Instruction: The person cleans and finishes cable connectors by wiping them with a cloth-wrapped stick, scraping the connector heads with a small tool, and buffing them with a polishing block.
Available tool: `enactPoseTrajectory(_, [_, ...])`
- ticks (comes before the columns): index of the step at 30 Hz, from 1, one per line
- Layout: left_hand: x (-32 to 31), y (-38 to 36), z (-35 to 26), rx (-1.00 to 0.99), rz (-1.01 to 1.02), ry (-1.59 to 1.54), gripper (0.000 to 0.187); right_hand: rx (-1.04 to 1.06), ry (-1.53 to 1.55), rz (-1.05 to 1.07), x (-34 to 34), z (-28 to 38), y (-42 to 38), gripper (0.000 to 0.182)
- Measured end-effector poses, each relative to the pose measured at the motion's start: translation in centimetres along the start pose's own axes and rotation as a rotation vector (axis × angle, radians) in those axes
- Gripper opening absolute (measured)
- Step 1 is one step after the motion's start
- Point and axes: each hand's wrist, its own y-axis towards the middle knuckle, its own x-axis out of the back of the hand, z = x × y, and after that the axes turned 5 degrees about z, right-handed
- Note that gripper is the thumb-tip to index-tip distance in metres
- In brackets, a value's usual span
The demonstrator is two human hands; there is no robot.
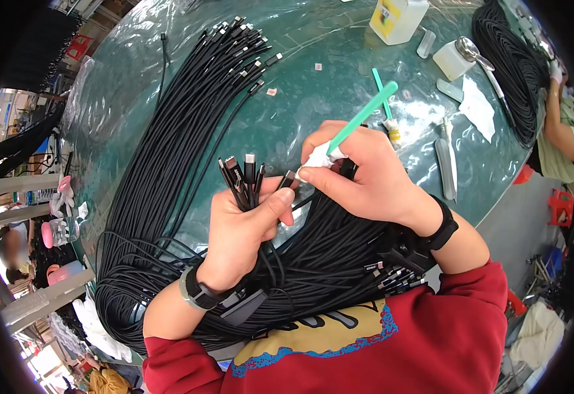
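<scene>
In the middle of the view my left hand [239,228] is closed around several black USB cables [239,184], their connector ends pointing up. One connector [287,178] is pinched at its thumb and fingertips, tilted toward the other hand. My right hand [373,176] grips a green stick [364,117] together with a white cloth [319,157] bunched about its lower end. The cloth and right thumb sit right at that connector's tip. Beneath both hands runs a thick bundle of black cables [169,151], fanned out with metal plugs at the upper end.
Around the green table [313,98] are a yellow-labelled white container [398,20], a pump bottle [453,60], a second green stick [382,92], a white tissue [477,110] and grey-handled tools [446,161]. Another cable coil [507,65] lies upper right, near a person in light green [562,138].
</scene>
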Motion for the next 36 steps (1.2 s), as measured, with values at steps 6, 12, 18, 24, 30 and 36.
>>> enactPoseTrajectory(6, [-0.2,-0.4,-0.2,-0.018,-0.016,0.047,0.018,0.065,0.083,-0.099,-0.3,0.2,0.0,0.013])
enactPoseTrajectory(12, [-0.2,-0.5,-0.1,-0.013,-0.024,0.046,0.017,0.058,0.017,-0.109,-0.7,0.2,0.1,0.013])
enactPoseTrajectory(18, [-0.2,-0.5,-0.2,0.003,0.012,0.015,0.02,0.085,0.027,-0.132,-0.1,0.0,0.1,0.013])
enactPoseTrajectory(24, [0.2,-0.5,-0.1,0.031,0.121,-0.097,0.024,0.174,0.06,-0.062,-0.6,-0.2,0.1,0.014])
enactPoseTrajectory(30, [-0.5,-0.9,-0.5,0.01,0.01,0.065,0.021,0.032,0.014,-0.14,-0.1,0.2,0.0,0.015])
enactPoseTrajectory(36, [-0.7,-0.7,0.2,-0.082,-0.139,0.253,0.019,-0.015,0.109,-0.096,-0.4,1.0,-0.2,0.013])
